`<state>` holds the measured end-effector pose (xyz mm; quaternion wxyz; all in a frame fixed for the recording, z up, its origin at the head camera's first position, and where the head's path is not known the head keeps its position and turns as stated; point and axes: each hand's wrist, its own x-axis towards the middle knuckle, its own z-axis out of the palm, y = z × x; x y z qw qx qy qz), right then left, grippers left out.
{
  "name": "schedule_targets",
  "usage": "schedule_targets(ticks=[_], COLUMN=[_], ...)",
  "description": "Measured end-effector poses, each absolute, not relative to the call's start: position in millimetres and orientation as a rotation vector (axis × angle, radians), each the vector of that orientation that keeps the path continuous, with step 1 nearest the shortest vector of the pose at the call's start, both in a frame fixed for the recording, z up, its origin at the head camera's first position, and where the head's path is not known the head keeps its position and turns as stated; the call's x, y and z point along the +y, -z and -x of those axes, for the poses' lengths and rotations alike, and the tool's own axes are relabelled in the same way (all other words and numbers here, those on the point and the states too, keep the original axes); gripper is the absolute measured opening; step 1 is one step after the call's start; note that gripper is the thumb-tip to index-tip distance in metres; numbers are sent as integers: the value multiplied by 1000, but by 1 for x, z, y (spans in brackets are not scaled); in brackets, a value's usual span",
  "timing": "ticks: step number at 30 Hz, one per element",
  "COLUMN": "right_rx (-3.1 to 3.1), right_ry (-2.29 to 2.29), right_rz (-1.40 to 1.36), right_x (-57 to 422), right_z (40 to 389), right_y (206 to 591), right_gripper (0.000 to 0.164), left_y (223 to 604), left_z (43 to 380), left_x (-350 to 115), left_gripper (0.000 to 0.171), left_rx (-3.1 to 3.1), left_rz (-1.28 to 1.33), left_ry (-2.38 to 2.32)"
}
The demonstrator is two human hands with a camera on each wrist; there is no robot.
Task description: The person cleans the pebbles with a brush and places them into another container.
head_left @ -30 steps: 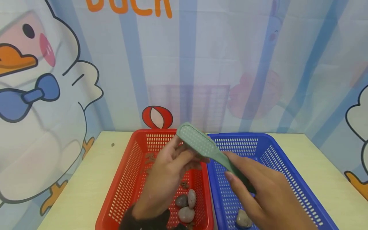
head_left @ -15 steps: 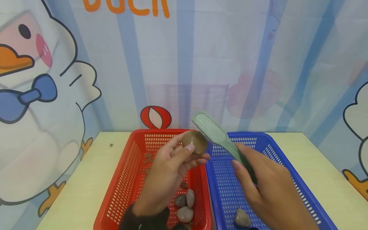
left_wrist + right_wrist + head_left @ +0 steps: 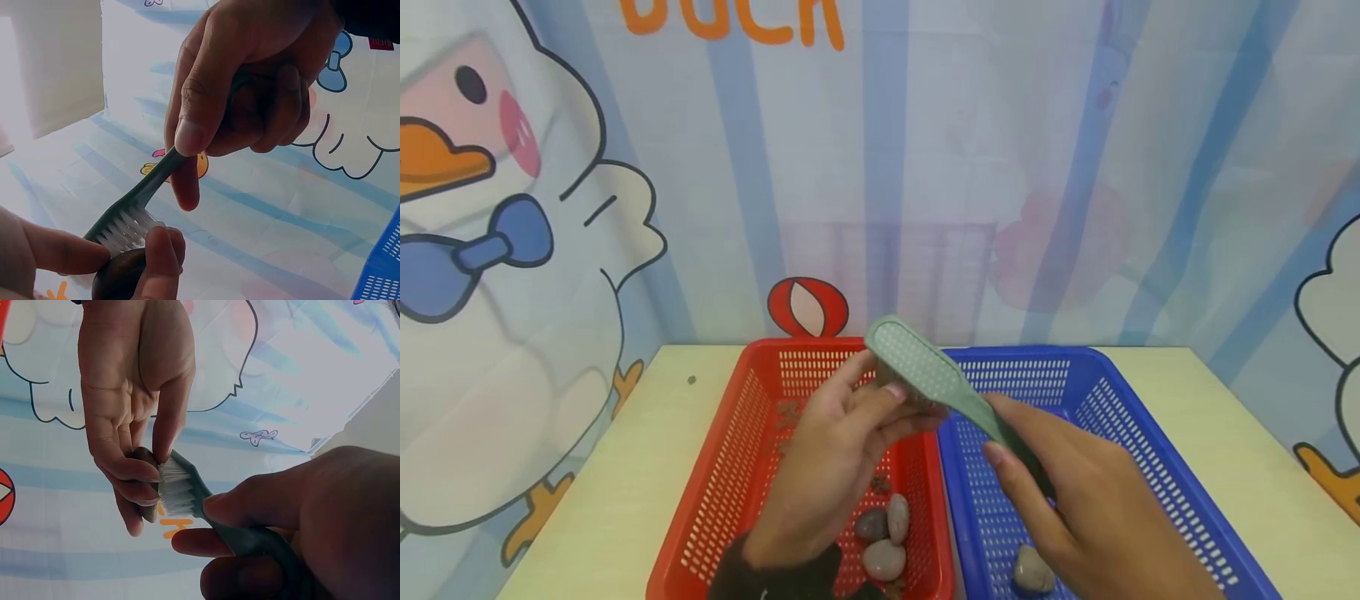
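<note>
My left hand (image 3: 838, 450) grips a smooth brown stone (image 3: 119, 275) between thumb and fingers, above the red basket. In the head view the stone is mostly hidden behind the brush head. My right hand (image 3: 1082, 492) holds a green brush (image 3: 925, 367) by its handle, over the blue basket. White bristles (image 3: 177, 490) press against the stone's face in the right wrist view. The left wrist view shows the bristles at the stone's upper side, with left fingertips on both sides of it.
A red basket (image 3: 700, 483) holds several grey stones (image 3: 883, 560) and brown crumbs (image 3: 788, 410). Beside it, a blue basket (image 3: 1157, 442) has a greyish stone (image 3: 1033, 571) inside. Both stand on a pale table (image 3: 595, 500) before a duck-print cloth (image 3: 880, 167). A small dark crumb (image 3: 692, 380) lies at left.
The brush lay over the stone a second ago, swung up and right half a second ago, baring the stone, and is back down on it. The left hand has stayed nearly in place.
</note>
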<state>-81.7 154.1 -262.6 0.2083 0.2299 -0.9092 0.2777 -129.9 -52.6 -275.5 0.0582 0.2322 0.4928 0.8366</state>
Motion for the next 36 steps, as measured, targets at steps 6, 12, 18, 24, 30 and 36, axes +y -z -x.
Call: schedule_targets(ticks=[6, 12, 18, 24, 30, 36], right_rx=[-2534, -2475, -2412, -2473, -2471, -2461], right_ry=[-762, -766, -769, -812, -832, -830], right_rz=[-638, -666, -686, -714, -718, -713], right_x=[154, 153, 155, 154, 152, 152], right_z=[83, 84, 80, 77, 79, 79], right_y=[264, 262, 260, 260, 261, 262], right_gripper=[39, 38, 38, 38, 37, 38], left_y=[276, 275, 275, 273, 273, 272], left_z=[130, 129, 128, 127, 126, 125], left_x=[-52, -53, -54, -55, -55, -54], left_gripper=[39, 40, 41, 40, 41, 40], left_rx=[1497, 1493, 1459, 1454, 1475, 1490], left_rz=[-711, -701, -699, -703, -721, -713], left_ry=[-2532, -2510, -2545, -2573, -2541, -2536])
